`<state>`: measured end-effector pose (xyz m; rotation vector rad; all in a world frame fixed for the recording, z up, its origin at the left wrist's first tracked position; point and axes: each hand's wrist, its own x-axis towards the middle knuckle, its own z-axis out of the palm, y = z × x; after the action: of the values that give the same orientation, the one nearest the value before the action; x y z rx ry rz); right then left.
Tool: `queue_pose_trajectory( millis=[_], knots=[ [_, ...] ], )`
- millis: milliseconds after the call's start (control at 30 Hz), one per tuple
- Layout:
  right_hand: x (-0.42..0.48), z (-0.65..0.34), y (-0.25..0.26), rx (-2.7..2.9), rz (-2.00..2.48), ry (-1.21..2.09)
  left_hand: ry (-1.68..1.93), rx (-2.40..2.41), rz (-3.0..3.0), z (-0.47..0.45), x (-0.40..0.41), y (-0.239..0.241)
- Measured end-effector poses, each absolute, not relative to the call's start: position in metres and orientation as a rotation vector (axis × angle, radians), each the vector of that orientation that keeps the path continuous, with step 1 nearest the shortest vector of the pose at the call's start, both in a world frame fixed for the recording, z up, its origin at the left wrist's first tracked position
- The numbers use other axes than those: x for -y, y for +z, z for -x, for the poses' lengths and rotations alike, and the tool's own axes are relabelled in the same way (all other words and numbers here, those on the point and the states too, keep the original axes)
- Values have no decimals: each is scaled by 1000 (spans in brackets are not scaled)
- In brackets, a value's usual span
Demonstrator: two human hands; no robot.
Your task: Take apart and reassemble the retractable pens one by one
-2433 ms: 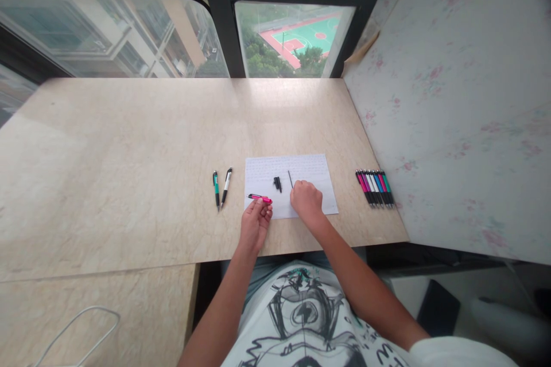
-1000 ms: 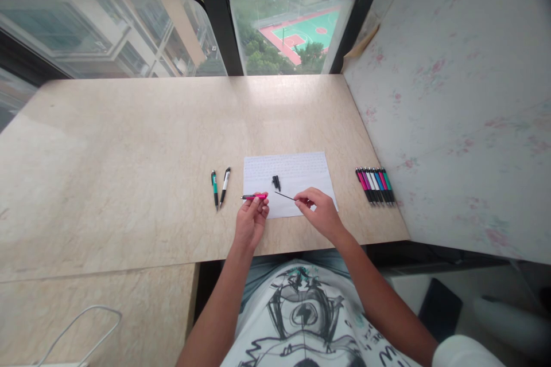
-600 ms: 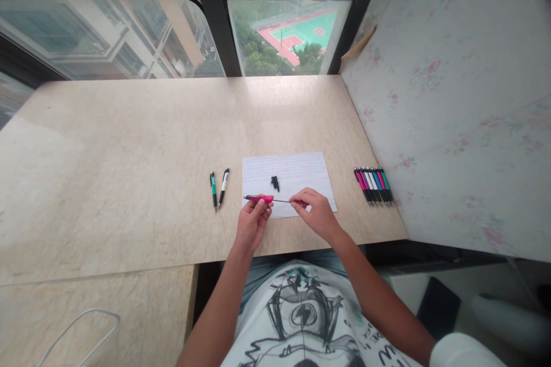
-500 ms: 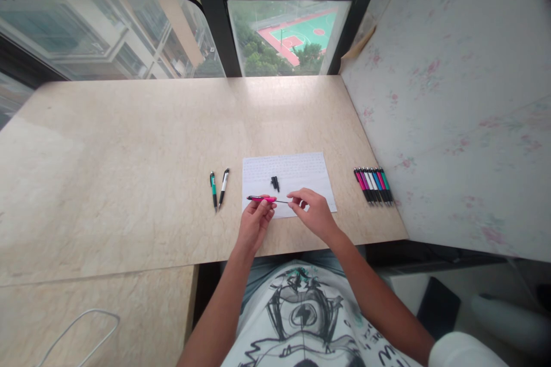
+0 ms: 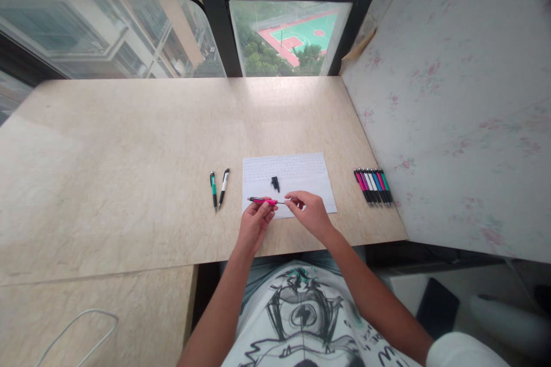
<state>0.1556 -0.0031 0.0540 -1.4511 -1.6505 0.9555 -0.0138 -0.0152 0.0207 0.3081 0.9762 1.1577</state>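
Note:
My left hand (image 5: pixel 257 222) grips a pink pen barrel (image 5: pixel 269 202) with a dark clip end pointing left. From the barrel's right end sticks a thin dark ink refill (image 5: pixel 281 202). The thumb and forefinger of my right hand (image 5: pixel 310 211) pinch the refill's outer tip. Both hands are held over the lower part of a sheet of paper (image 5: pixel 301 180) with lines of handwriting across its top. Small black pen parts (image 5: pixel 275 184) lie on the sheet just above the barrel.
Left of the paper lie a green pen (image 5: pixel 213 190) and a white pen (image 5: pixel 224 188). A row of several coloured pens (image 5: pixel 372 186) lies at the right, near the wallpapered wall (image 5: pixel 451 126). A pale cable (image 5: pixel 101 311) loops at the lower left. Windows stand behind the table (image 5: pixel 142 143).
My right hand has moved slightly left, toward the barrel. Less of the refill shows outside the pink barrel now. My left hand has barely moved.

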Motion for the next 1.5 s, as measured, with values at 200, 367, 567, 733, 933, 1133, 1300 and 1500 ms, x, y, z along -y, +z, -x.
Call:
queue_pose_trajectory(
  millis=[200,367,567,733,933,1133,1300,1500],
  knots=[
    [-11,-159,31,1493,1415,1196,1227,-986,-213,15,14,19],
    [-33,-154,19,1865,1738,819,1251,-952,-149,20,12,19],
    [-45,-135,26,2175,1896,662,1267,-969,-129,22,12,19],
    [-44,-132,23,2179,1933,699,1277,-981,-141,25,13,18],
    [-41,-133,19,2151,1943,682,1275,-996,-144,27,13,17],
    [-42,-132,18,2111,1969,682,1277,-1003,-147,27,13,18],
    [-41,-138,15,2035,1944,659,1274,-1006,-137,26,12,19],
    [-38,-151,11,1861,1720,736,1284,-1007,-143,23,12,20]
  ],
)
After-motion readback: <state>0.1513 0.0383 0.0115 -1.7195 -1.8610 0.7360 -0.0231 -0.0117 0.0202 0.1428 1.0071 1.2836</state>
